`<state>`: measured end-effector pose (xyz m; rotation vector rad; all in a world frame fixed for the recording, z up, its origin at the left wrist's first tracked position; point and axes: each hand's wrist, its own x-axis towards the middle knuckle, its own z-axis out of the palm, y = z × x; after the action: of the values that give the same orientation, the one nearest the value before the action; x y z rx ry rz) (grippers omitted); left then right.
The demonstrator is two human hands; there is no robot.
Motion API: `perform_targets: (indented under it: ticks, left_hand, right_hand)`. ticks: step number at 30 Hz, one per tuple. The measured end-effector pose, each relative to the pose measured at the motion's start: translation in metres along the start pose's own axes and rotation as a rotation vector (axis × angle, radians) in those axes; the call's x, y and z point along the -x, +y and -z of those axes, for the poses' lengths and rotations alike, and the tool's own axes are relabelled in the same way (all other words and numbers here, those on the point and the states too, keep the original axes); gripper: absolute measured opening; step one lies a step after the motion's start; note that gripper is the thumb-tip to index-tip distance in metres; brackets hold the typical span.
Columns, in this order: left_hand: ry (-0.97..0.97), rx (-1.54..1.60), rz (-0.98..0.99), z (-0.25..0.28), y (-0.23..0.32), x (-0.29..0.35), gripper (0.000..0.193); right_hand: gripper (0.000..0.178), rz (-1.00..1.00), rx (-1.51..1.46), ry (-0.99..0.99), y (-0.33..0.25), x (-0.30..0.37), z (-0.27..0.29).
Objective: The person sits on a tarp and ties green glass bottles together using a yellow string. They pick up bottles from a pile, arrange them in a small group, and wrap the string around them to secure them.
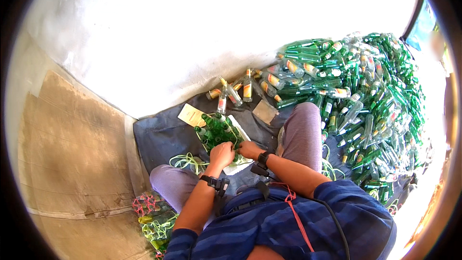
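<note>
A tight upright bundle of green glass bottles stands between my bent knees on a white slab. Light green string runs around the near side of the bundle. My left hand is closed in a pinch at the bundle's near edge, on the string. Close beside it, my right hand also pinches at the string, its fingertips almost meeting the left ones. The finest part of the string between the fingers is too small to make out.
A large heap of green and clear bottles fills the right side. Several labelled bottles stand or lean by the white wall. Loose green string lies near my left knee. Cardboard pieces rest on the dark sheet. Tied bundles sit lower left.
</note>
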<state>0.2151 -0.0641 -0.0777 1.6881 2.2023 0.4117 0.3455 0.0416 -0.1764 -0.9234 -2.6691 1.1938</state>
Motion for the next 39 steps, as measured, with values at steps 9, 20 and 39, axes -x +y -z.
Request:
perform_targets:
  ticks: [9,20,39]
  left_hand:
    - [-0.548,0.07,-0.035,0.002,-0.041,-0.035,0.032]
    - [-0.495,-0.372,-0.191,0.032,-0.009,-0.039,0.032]
    - [-0.461,-0.366,-0.106,0.067,-0.015,-0.033,0.029]
  right_hand:
    - [0.062,-0.017,0.077,-0.056,0.002,-0.01,-0.018]
    - [0.029,0.158,0.21,-0.078,0.028,-0.02,-0.03]
    - [0.032,-0.031,-0.271,-0.444,-0.016,0.0,0.057]
